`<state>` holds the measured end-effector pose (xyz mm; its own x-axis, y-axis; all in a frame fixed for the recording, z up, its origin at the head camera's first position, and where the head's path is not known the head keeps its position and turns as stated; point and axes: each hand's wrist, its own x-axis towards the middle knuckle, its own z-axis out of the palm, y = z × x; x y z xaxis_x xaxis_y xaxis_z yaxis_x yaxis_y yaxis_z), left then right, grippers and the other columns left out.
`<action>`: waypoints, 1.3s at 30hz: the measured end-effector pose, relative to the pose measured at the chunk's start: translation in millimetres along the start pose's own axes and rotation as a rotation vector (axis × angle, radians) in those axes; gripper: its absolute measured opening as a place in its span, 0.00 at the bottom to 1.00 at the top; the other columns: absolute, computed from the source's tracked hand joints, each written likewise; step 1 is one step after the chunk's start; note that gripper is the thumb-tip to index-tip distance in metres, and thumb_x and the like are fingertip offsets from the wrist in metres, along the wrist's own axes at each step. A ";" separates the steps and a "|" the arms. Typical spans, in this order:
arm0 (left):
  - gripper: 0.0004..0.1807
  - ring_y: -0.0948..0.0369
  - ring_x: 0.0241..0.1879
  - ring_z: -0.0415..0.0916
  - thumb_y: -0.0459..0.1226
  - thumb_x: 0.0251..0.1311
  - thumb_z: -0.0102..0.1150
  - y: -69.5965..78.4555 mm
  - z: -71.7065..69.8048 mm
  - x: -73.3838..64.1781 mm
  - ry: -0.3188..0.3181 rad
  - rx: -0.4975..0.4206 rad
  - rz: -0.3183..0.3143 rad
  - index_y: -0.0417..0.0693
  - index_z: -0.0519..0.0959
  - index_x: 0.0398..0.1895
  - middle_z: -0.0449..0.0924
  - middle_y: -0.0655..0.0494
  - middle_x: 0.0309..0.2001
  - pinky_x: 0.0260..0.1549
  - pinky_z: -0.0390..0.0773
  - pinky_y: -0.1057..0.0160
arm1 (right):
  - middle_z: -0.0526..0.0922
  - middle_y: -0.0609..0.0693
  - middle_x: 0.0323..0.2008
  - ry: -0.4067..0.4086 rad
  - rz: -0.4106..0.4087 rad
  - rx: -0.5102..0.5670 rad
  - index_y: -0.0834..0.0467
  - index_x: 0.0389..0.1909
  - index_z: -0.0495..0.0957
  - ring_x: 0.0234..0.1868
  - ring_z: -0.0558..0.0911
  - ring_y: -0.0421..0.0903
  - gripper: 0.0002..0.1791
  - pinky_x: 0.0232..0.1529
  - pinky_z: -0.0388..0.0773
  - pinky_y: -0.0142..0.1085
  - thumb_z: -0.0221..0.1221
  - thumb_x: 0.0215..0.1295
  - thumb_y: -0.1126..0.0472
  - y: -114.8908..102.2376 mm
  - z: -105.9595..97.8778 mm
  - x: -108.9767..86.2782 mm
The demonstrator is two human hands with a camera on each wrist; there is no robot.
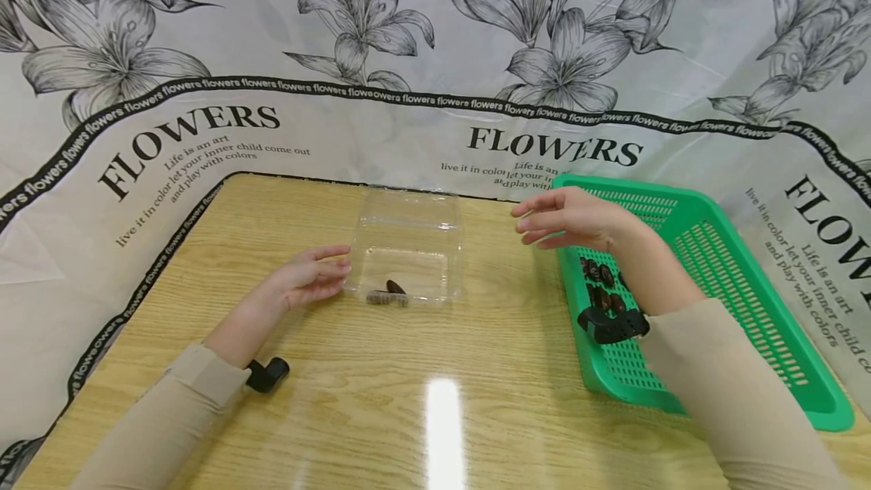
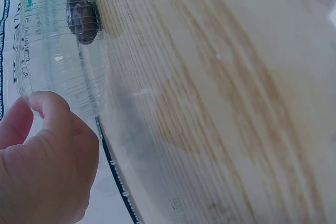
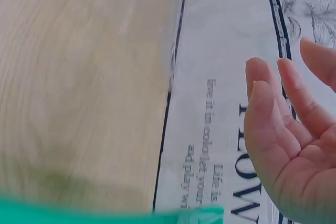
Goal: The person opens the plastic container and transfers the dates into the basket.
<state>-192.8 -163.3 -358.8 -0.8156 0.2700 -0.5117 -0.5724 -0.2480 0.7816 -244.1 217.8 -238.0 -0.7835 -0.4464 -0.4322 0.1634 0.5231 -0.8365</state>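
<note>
A clear plastic box (image 1: 418, 267) with its lid raised stands near the back of the table. A few dark brown dates (image 1: 395, 288) lie at its near side. My left hand (image 1: 306, 278) pinches the box's left edge between thumb and finger, as the left wrist view shows. In mid-air between box and basket is my right hand (image 1: 571, 219), its fingers loosely extended and nothing held. Below its wrist, several more dates (image 1: 604, 273) lie in a green basket (image 1: 640, 186), partly hidden by the forearm and wrist strap.
The wooden table (image 1: 327, 414) carries the box in the middle and the basket on the right. A white cloth (image 1: 408, 134) with printed flowers and lettering hangs along the back and sides. Light glares off the tabletop's near part.
</note>
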 end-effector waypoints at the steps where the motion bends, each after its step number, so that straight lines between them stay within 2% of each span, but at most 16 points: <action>1: 0.33 0.66 0.33 0.73 0.24 0.64 0.46 0.0 0.0 0.0 -0.001 -0.001 0.000 0.39 0.49 0.71 0.62 0.49 0.51 0.32 0.77 0.73 | 0.75 0.54 0.51 -0.011 -0.006 0.004 0.66 0.60 0.65 0.50 0.77 0.51 0.29 0.53 0.74 0.45 0.60 0.62 0.58 -1.4 3.4 2.9; 6: 0.33 0.66 0.33 0.73 0.25 0.65 0.46 0.0 0.6 -0.9 0.001 0.016 0.005 0.39 0.49 0.71 0.62 0.49 0.52 0.31 0.76 0.73 | 0.80 0.51 0.44 -0.051 -0.016 0.028 0.68 0.58 0.67 0.49 0.78 0.53 0.25 0.51 0.75 0.45 0.59 0.62 0.62 -4.0 21.4 19.0; 12: 0.33 0.66 0.32 0.73 0.24 0.64 0.46 -0.5 -0.7 -1.0 -0.003 0.015 0.008 0.38 0.49 0.71 0.63 0.50 0.50 0.31 0.76 0.73 | 0.80 0.51 0.41 -0.101 -0.031 0.056 0.68 0.57 0.68 0.47 0.79 0.53 0.22 0.48 0.77 0.44 0.57 0.63 0.65 -0.7 46.5 35.9; 16: 0.33 0.66 0.33 0.73 0.24 0.64 0.47 -1.0 -1.8 -0.4 -0.003 0.016 0.009 0.38 0.49 0.71 0.63 0.50 0.50 0.31 0.76 0.73 | 0.79 0.54 0.44 -0.119 -0.036 0.080 0.67 0.57 0.69 0.45 0.80 0.51 0.22 0.52 0.74 0.48 0.57 0.62 0.66 0.6 64.9 47.2; 19: 0.33 0.66 0.33 0.73 0.24 0.64 0.47 -1.4 -2.6 -0.3 -0.003 0.020 0.011 0.38 0.49 0.71 0.63 0.50 0.50 0.31 0.76 0.73 | 0.77 0.60 0.48 -0.135 -0.051 0.093 0.67 0.58 0.69 0.44 0.80 0.51 0.23 0.55 0.71 0.51 0.58 0.62 0.66 1.9 77.2 56.6; 23: 0.33 0.66 0.33 0.73 0.24 0.64 0.46 -1.9 -3.2 -0.5 -0.007 0.020 0.014 0.38 0.49 0.71 0.63 0.50 0.50 0.31 0.76 0.73 | 0.72 0.67 0.54 -0.154 -0.057 0.112 0.70 0.60 0.66 0.43 0.81 0.50 0.25 0.56 0.70 0.52 0.56 0.62 0.67 4.1 91.6 67.7; 26: 0.33 0.66 0.33 0.73 0.24 0.64 0.46 -1.9 -3.1 -0.6 -0.011 0.016 0.013 0.38 0.49 0.71 0.63 0.50 0.50 0.32 0.76 0.72 | 0.71 0.69 0.54 -0.155 -0.051 0.116 0.71 0.60 0.65 0.43 0.81 0.49 0.24 0.55 0.71 0.51 0.55 0.63 0.69 4.9 100.7 74.1; 34: 0.33 0.66 0.33 0.73 0.24 0.64 0.46 -1.0 -3.4 -0.9 -0.006 0.019 0.010 0.38 0.49 0.71 0.64 0.50 0.49 0.32 0.76 0.73 | 0.76 0.69 0.48 -0.141 -0.041 0.075 0.71 0.56 0.70 0.35 0.81 0.45 0.22 0.50 0.76 0.48 0.56 0.60 0.71 6.2 124.0 90.9; 39: 0.33 0.66 0.35 0.73 0.23 0.64 0.45 -0.2 -2.7 -0.9 -0.016 0.017 0.011 0.38 0.49 0.71 0.65 0.51 0.48 0.32 0.76 0.72 | 0.80 0.64 0.42 -0.134 -0.036 0.073 0.71 0.54 0.71 0.35 0.81 0.46 0.21 0.49 0.77 0.47 0.57 0.58 0.72 5.8 135.0 97.8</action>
<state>-192.1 -166.1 -359.4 -0.8205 0.2823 -0.4970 -0.5615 -0.2353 0.7933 -238.9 79.2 -330.6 -0.7032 -0.5595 -0.4387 0.1840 0.4528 -0.8724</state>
